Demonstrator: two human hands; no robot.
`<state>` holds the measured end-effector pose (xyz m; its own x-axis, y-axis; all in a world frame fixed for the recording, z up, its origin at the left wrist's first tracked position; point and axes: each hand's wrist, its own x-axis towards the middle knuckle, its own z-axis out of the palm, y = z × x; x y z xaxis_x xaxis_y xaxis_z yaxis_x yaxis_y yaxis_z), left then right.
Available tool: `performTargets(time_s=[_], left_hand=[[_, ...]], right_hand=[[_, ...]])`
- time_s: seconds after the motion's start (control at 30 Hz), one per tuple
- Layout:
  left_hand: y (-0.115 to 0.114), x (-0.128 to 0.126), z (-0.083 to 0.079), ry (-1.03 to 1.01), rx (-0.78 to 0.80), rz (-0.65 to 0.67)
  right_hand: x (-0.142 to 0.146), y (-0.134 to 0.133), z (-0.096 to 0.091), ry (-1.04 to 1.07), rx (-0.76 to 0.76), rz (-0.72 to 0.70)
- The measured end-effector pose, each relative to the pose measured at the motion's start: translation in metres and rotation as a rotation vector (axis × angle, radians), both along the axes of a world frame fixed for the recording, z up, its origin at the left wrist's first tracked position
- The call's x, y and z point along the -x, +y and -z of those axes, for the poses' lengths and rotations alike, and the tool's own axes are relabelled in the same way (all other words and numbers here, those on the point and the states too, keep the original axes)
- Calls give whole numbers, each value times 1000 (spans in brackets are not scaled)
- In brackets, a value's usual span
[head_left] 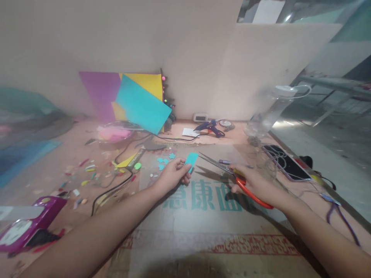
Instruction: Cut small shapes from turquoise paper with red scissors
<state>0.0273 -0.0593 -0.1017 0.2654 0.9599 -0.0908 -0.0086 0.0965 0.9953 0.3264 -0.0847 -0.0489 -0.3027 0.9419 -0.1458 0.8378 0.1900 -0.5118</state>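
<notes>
Between the thumb and fingers of my left hand (176, 172) is a small turquoise paper strip (191, 158), held tilted above the printed sheet (185, 224). My right hand (252, 185) grips a pair of scissors (240, 180) with red-orange handles. Their blades point left, parted a little, with the tips just right of the strip and apart from it. Several turquoise flower cut-outs (161, 166) lie on the sheet, left of and beyond my left hand.
Turquoise, yellow and purple sheets (142, 102) lean against the wall. A glue gun (210, 127) lies at the back, its cord running left. On the right are a phone (286, 163) and a clear jug (266, 112). Scraps and a magenta device (43, 216) occupy the left.
</notes>
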Motion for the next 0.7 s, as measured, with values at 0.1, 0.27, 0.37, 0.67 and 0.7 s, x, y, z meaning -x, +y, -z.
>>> performTargets(time_s=[0.1,0.27,0.37,0.67,0.7], left_hand=[[1,-1,-2,7,-64,-51],[-2,-2,-8,52,-148,-75],[-11,-4,-16,103,-198,-60],[-36,-3,-59,270,-270,47],[-37,-2,-64,281,-260,49]], right_hand=[[6,-8,-10,24,55,-14],[14,-16,-8,66,73,-42],[16,-17,-7,99,62,-72],[17,-34,-15,254,14,-327],[17,-35,-13,280,14,-342]])
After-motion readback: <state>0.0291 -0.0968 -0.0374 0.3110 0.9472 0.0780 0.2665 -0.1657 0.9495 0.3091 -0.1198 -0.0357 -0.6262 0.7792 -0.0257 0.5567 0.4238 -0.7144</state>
